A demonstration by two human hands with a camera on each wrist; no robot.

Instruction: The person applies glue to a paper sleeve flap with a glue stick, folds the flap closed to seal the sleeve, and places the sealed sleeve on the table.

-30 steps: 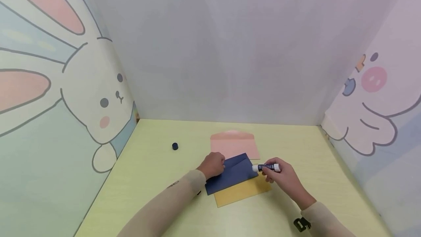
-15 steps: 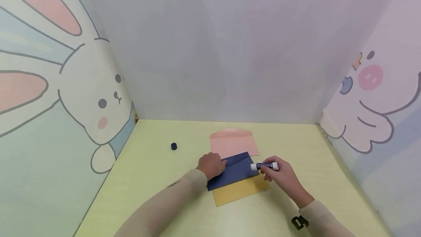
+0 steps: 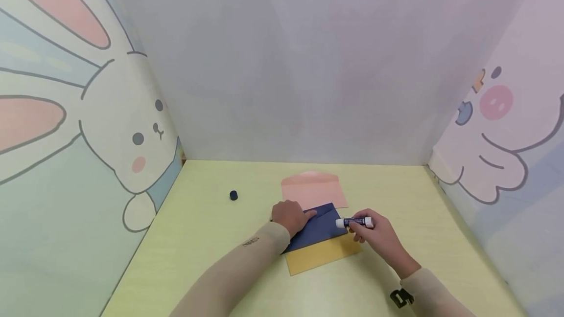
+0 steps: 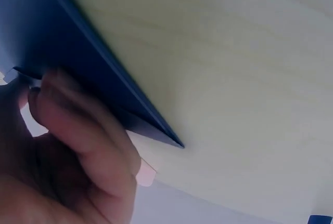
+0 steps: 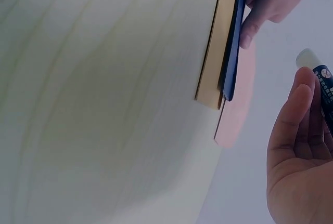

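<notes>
A dark blue envelope (image 3: 323, 226) lies over a yellow envelope (image 3: 323, 254), its flap line along the far side. My left hand (image 3: 289, 216) is on the blue envelope's left part, fingers curled at its flap and one digit extended along it; in the left wrist view the curled fingers (image 4: 86, 125) meet the blue paper, the exact contact partly hidden. My right hand (image 3: 378, 231) grips an uncapped glue stick (image 3: 354, 222), white with a dark label, its pale end toward the blue envelope's right edge. In the right wrist view the glue stick (image 5: 323, 81) is held apart from the envelopes.
Behind the blue envelope lies a pink envelope (image 3: 314, 194) with its flap spread out. A small dark cap (image 3: 233, 195) stands on the pale yellow table (image 3: 211, 238) at the left. Grey and cartoon-printed walls (image 3: 282, 87) enclose the table.
My left hand has moved rightward along the blue envelope, and a digit now extends from it. The blue envelope has shifted slightly. My right hand keeps the glue stick nearly still.
</notes>
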